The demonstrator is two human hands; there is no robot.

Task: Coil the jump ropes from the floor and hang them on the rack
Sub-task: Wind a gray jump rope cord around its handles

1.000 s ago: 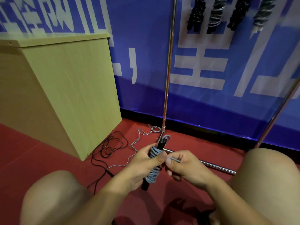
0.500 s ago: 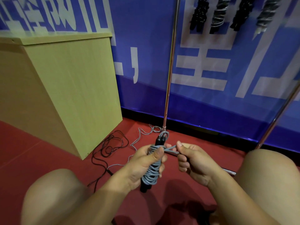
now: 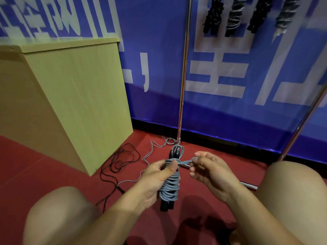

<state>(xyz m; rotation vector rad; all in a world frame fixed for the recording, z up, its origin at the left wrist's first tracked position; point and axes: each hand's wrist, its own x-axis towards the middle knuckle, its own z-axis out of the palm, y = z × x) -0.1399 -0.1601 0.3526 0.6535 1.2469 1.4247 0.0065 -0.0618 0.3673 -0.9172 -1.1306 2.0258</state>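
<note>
Fingers (image 3: 192,169) pinch grey rope (image 3: 170,184) loop.

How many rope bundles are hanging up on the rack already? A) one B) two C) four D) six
C, four bundles hang side by side at the top: black, grey, black, grey.

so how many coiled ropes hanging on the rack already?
4 along the top edge: black bundle, grey bundle, black bundle, grey bundle. More may hang out of frame.
</note>
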